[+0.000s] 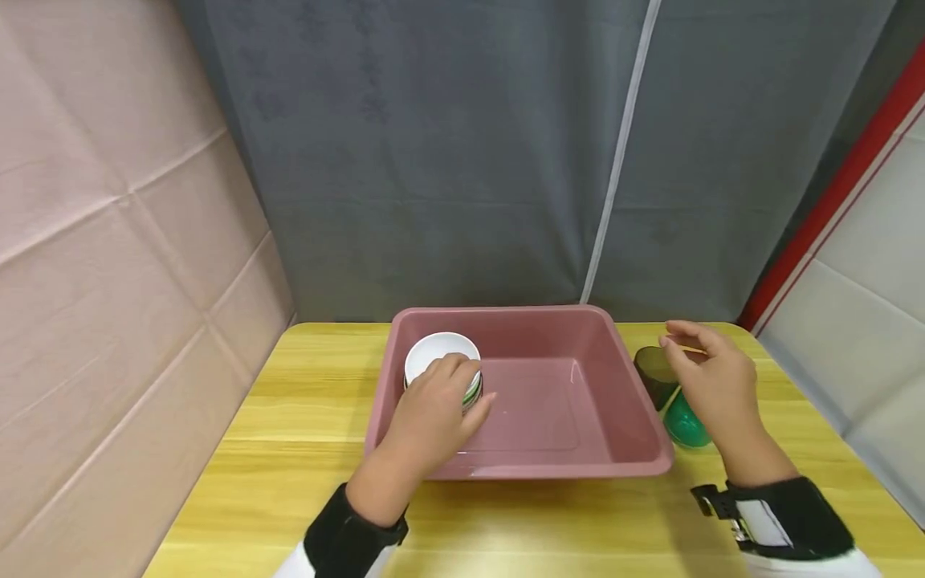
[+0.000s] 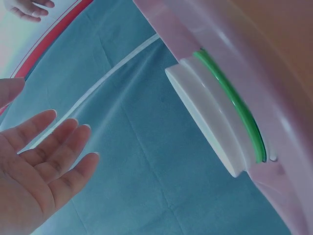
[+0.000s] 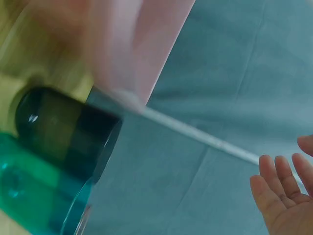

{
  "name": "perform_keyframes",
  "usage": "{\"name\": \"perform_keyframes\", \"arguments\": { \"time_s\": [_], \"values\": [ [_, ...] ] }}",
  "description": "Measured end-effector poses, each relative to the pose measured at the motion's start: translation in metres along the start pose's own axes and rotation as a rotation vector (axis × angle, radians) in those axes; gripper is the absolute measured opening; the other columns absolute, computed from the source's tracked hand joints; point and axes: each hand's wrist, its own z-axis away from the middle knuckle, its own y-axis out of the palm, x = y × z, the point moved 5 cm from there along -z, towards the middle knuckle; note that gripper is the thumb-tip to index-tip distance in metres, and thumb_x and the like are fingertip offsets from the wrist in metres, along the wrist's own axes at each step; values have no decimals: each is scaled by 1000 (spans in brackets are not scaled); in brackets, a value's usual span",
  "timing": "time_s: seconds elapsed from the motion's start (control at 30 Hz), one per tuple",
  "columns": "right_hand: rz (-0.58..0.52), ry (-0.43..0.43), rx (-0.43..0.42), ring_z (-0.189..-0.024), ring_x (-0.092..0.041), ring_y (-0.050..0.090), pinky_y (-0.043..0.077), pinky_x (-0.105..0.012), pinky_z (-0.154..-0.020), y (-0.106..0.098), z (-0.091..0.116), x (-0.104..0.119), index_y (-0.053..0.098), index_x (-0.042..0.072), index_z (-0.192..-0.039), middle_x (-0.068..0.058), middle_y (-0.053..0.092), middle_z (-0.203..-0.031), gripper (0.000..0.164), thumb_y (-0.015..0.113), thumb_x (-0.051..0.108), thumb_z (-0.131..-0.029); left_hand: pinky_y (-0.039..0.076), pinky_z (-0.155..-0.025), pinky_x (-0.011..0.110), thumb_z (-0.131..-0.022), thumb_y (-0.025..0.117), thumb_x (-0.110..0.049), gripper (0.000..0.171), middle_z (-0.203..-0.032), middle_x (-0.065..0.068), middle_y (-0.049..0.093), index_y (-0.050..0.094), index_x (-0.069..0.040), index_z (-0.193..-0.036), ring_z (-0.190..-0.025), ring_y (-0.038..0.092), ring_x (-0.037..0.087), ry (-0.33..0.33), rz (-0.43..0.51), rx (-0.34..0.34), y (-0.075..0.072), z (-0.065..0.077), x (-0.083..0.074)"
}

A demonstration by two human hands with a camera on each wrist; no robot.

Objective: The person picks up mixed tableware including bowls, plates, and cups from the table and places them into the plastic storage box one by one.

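Toward the left side of a pink plastic basin (image 1: 607,401) stands a stack of bowls, a white bowl (image 1: 433,347) on top and a green-edged one (image 2: 234,107) beneath it. My left hand (image 1: 432,409) hovers over the stack's near side, fingers loosely bent; the left wrist view shows a gap between its fingertips and the bowls. Right of the basin, a dark translucent cup (image 1: 654,371) and a green translucent cup (image 1: 684,422) stand close together. Above them is my right hand (image 1: 715,387), its fingers relaxed and holding nothing, partly covering the green cup in the head view.
The basin sits on a yellow wood-grain table (image 1: 303,449) against a grey curtain (image 1: 433,177). A pale cloth wall (image 1: 144,321) closes off the left, and a white panel with a red edge (image 1: 831,217) the right. A clear rim (image 3: 84,221) shows behind the green cup.
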Motion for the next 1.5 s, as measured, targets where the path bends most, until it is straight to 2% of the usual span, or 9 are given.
{"name": "perform_keyframes", "arguments": {
  "time_s": [0.1,0.27,0.33,0.5,0.67,0.83,0.93,1.03,1.5],
  "values": [
    [24,60,-39,-77,28,42,37,2,-66,-9,-1,-13,67,-1,-116,-16,69,-109,29,66,14,-91,51,-81,40,-87,70,-28,31,-102,8,61,63,-5,-107,-92,60,27,4,1,6,1,-1,-2],
    [38,196,-62,-68,27,44,39,-1,-60,-21,0,-40,67,0,-118,29,58,-83,33,65,19,-91,51,-80,39,-88,69,-28,30,-101,9,60,63,-4,-106,-93,59,27,5,2,21,3,-3,-3],
    [57,237,-65,-66,26,43,38,-3,-58,-24,1,-50,67,1,-118,30,57,-78,34,64,21,-91,51,-80,39,-88,69,-28,30,-101,8,60,62,-4,-105,-93,59,26,2,7,24,4,-3,-3],
    [145,315,-42,-65,22,38,37,-10,-55,-30,5,-69,65,0,-120,-7,70,-92,38,61,25,-92,51,-81,39,-87,69,-27,30,-101,8,60,63,-5,-105,-93,60,26,4,1,23,5,-5,-3],
    [175,356,12,-64,23,33,38,-12,-51,-31,10,-86,62,-6,-119,-28,62,-116,39,58,23,-93,51,-81,40,-88,68,-27,30,-101,9,60,63,-4,-106,-93,60,26,5,-3,33,5,-5,-2],
    [233,380,75,-81,-13,63,44,-23,-60,-29,15,-102,61,-11,-117,-32,59,-118,39,56,20,-93,51,-82,40,-89,67,-28,31,-103,9,61,63,-4,-108,-95,60,25,-8,2,60,4,-5,-1],
    [278,398,132,-106,-48,53,46,-41,-70,-26,16,-107,59,-13,-117,-34,58,-119,41,54,21,-94,52,-83,40,-89,67,-29,32,-104,9,61,63,-5,-109,-97,59,24,-17,1,74,4,-5,-1],
    [297,426,189,-105,-50,52,44,-52,-76,-25,18,-112,56,-15,-118,-35,56,-120,45,52,23,-96,52,-84,39,-89,67,-29,32,-105,8,61,63,-5,-110,-98,59,24,-19,1,81,4,-5,-1],
    [298,508,328,-109,-54,48,45,-56,-82,-16,25,-131,52,-17,-122,-38,49,-126,56,45,33,-98,51,-85,39,-89,68,-28,33,-104,8,61,63,-4,-110,-98,59,25,-9,-3,105,7,-6,1]
  ]
}}
